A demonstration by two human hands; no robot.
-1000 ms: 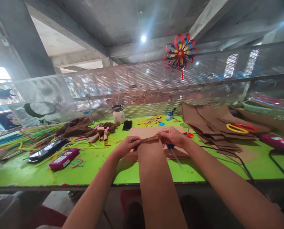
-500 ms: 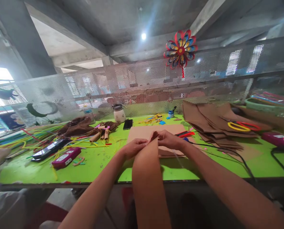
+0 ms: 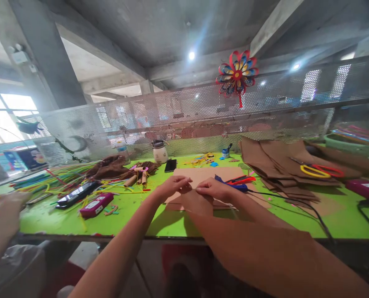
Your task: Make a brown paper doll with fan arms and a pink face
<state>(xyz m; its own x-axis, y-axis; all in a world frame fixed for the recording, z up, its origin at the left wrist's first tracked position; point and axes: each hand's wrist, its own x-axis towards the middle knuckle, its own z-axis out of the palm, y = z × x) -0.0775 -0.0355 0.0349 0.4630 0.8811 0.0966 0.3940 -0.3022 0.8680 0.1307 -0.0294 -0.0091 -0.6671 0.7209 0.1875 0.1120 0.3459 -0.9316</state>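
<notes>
A long brown paper strip (image 3: 249, 244) runs from between my hands over the table edge and twists away across my right forearm. My right hand (image 3: 217, 189) pinches its upper end between thumb and fingers. My left hand (image 3: 172, 187) is closed at the same end from the other side, fingertips curled over the paper. Beneath the hands lie flat pieces of light brown card (image 3: 200, 174). Just behind my right hand rests a blue corded tool (image 3: 238, 187), partly hidden, beside a red-handled tool (image 3: 245, 179).
Brown paper sheets (image 3: 265, 157) are stacked at right, with yellow-and-red scissors (image 3: 319, 170) on them. A phone (image 3: 171, 165), a white jar (image 3: 160, 152) and a purple device (image 3: 97, 205) lie further left, near coloured strands (image 3: 60, 176). Another person's arm (image 3: 4, 223) reaches in at far left.
The strip's hanging part has swung from straight down between my arms to the right, across my right forearm. My hands have moved slightly apart at its upper end.
</notes>
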